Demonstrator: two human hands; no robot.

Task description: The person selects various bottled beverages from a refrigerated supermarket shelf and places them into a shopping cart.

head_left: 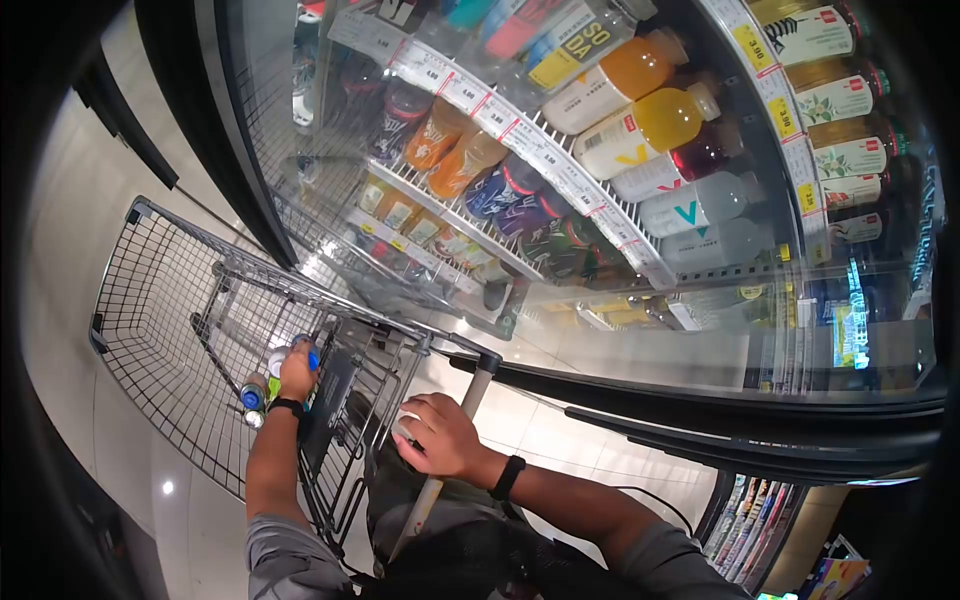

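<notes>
My left hand (297,372) reaches down into a wire shopping cart (150,300), fingers wrapped round a bottle with a blue cap (314,360). Close beside it in the cart stand more bottles, one with a blue cap (252,397). My right hand (437,432) is over the cart's handlebar (480,390), its fingers curled. A small pale grey thing (403,432) shows at those fingers; I cannot tell what it is.
Ahead on the right, a glass-fronted drinks cooler (640,330) holds rows of bottles, including yellow juice bottles (650,120), above price strips (500,120). Light floor tiles (530,430) lie below. At lower right stands a rack of packages (750,530).
</notes>
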